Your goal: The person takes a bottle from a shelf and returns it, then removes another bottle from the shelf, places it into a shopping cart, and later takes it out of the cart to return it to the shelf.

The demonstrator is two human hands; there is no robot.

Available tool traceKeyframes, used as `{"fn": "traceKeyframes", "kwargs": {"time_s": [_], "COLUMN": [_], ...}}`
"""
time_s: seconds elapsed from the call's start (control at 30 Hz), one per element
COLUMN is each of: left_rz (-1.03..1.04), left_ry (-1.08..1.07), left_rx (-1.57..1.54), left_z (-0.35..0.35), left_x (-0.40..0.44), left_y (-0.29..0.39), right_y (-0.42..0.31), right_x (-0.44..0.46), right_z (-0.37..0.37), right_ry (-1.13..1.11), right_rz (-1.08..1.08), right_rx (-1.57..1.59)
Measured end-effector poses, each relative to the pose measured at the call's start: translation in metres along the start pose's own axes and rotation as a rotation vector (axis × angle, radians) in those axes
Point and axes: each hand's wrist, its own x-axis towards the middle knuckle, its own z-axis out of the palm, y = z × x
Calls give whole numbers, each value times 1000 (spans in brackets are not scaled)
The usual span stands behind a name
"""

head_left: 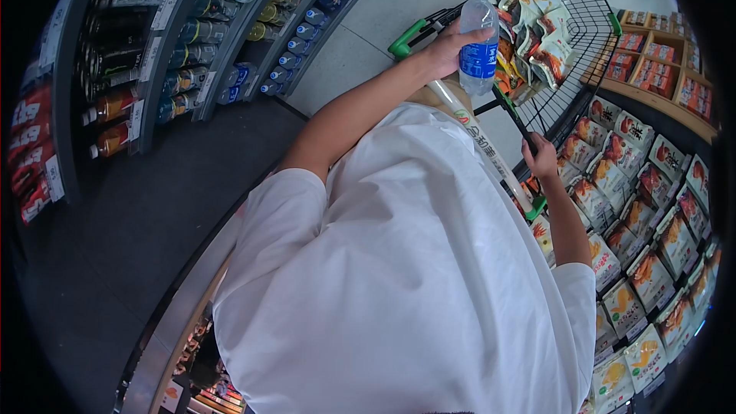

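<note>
My left hand (448, 50) is wrapped round a clear plastic bottle (479, 42) with a white cap and a blue label, held upright above the shopping cart's handle (479, 134). My right hand (540, 155) grips a black part of the cart's frame, beside the basket. The cart (606, 38) has a black wire basket with green corners. White and orange snack packets (553, 57) lie piled inside it. Its pale handle bar runs diagonally in front of my white shirt, with green pieces at both ends.
Shelves of bottled drinks (280, 11) curve along the left side. Slanted racks of packaged snacks (652, 280) line the right, and a wooden shelf (659, 96) with red boxes stands behind them. Tiled floor (345, 69) shows between the drink shelves and the cart.
</note>
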Motion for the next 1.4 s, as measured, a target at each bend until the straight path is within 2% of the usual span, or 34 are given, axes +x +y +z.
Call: {"fn": "traceKeyframes", "kwargs": {"time_s": [0.13,0.33,0.73,1.17,1.4], "left_rz": [29,28,79,-17,-52], "left_ry": [-61,-18,-73,87,99], "left_rx": [35,39,36,49,34], "left_z": [7,4,1,0,8], "left_x": [-5,-3,0,2,-1], "left_y": [6,2,-1,-3,3], "right_y": [-3,-2,1,-1,-6], "right_x": [0,0,0,-1,-1], "right_z": [0,-1,0,-2,-5], "right_ry": [18,11,6,2,5], "right_rz": [0,6,2,16,31], "right_rx": [10,14,16,5,9]}}
